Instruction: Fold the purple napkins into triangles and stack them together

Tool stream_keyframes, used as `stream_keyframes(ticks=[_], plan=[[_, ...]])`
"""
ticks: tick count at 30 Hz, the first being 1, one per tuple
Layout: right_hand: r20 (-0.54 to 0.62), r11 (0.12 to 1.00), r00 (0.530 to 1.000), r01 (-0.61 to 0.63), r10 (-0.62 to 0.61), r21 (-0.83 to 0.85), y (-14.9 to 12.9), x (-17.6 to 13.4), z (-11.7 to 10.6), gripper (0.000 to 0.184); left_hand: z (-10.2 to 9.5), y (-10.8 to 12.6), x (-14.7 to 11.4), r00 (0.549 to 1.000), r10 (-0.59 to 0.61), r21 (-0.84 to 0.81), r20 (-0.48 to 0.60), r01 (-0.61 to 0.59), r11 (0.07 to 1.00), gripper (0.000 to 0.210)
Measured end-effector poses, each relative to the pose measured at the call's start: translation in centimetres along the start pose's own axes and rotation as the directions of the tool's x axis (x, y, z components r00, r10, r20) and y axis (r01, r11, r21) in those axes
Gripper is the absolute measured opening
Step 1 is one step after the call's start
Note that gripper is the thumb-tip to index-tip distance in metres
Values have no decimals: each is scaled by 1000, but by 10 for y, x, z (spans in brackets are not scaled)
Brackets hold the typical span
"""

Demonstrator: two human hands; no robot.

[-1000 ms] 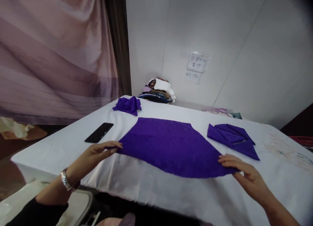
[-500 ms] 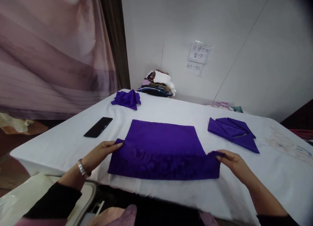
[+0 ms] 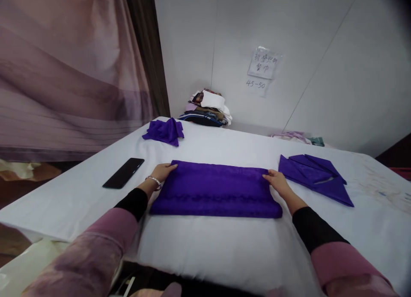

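Note:
A purple cloth napkin lies in front of me, folded over into a wide band with its folded edge toward me. My left hand pinches its far left corner between thumb and fingers. At the far right corner, my right hand grips the cloth the same way. Off to the right lies a second purple napkin, folded flat with pointed ends. A third purple napkin, shaped into standing folds, sits at the far left.
A black phone lies left of my left hand on the white tablecloth. Behind the table is a stack of folded clothes. A handwritten sign is fixed to the wall, and a pink curtain hangs at left.
Both hands have moved away from me and closer together, carrying the napkin's near edge over toward its far edge. The cloth is now a narrower band.

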State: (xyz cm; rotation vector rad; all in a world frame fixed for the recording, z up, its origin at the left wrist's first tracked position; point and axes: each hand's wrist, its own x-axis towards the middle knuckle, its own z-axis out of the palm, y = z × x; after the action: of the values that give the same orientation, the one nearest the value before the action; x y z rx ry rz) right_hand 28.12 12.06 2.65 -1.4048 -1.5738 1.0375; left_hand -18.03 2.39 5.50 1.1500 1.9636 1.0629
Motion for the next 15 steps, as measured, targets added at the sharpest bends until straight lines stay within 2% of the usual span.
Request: stream_keyframes(ticks=[6,10,15], plan=[[-27,993,999,31,-34,-117,14,16,6,26,9,-6,14,998,40,193,-48,-30,981,33],[-93,969,995,23,-47,-245,22,22,8,28,14,-9,21,994,76,314,-80,-47,948,35],[-107,932,991,32,-75,-360,31,26,11,31,18,-13,26,989,103,440,-111,-44,897,38]])
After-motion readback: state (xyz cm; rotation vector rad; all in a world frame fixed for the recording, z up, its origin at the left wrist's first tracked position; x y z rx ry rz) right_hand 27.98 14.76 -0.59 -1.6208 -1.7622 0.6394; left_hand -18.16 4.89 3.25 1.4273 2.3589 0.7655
